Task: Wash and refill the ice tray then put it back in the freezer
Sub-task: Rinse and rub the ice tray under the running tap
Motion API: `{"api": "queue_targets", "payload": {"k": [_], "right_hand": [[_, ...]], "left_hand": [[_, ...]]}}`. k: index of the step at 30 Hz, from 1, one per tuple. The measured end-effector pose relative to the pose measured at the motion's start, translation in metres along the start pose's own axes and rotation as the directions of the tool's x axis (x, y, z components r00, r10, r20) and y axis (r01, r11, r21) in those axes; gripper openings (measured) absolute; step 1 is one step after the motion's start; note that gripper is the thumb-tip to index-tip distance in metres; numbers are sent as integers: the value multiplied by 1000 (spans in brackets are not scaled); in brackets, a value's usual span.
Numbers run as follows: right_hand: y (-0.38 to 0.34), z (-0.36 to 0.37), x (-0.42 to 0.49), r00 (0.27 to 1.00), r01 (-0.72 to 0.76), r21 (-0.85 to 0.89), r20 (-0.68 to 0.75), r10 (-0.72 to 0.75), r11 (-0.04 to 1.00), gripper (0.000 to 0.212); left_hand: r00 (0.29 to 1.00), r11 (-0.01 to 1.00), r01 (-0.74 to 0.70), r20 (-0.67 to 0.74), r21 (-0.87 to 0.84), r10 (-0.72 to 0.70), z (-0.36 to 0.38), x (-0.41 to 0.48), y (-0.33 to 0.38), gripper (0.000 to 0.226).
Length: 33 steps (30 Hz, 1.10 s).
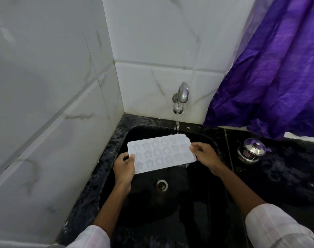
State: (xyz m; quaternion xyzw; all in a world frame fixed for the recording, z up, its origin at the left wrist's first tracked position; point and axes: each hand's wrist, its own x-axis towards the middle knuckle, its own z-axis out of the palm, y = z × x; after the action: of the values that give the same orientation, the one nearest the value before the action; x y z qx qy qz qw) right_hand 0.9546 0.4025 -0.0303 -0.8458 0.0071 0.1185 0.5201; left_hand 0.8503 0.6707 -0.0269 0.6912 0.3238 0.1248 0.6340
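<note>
You hold the white ice tray (161, 152) level over the black sink (197, 203), left hand (124, 164) and right hand (205, 154) each pinching a short end; slide its far edge evenly under the tap's (182, 95) thin stream, keeping it flat

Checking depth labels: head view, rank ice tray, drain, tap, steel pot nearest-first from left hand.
1. ice tray: held by the left hand.
2. drain: in the sink, just right.
3. tap: on the back wall.
4. steel pot: on the counter, far right.
</note>
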Motion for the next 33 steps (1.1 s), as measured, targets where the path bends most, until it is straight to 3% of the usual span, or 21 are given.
{"api": "queue_targets", "payload": {"k": [16,22,27,33], "right_hand": [[4,-4,-9,973,108,-69,-197,-120,992,6],[-9,-9,-15,953,161,-132,-238,-189,978,5],[-21,-16,-23,920,254,-208,-252,-302,945,18],[-33,-30,-27,854,403,-248,-245,-460,881,3]], "left_hand": [[953,921,-295,16,253,301,-1,7,8,14],[932,900,-353,12,255,362,-2,7,10,16],[895,871,-430,-14,238,446,-1,0,17,16],[784,773,-589,-67,233,617,-3,-3,25,15]]}}
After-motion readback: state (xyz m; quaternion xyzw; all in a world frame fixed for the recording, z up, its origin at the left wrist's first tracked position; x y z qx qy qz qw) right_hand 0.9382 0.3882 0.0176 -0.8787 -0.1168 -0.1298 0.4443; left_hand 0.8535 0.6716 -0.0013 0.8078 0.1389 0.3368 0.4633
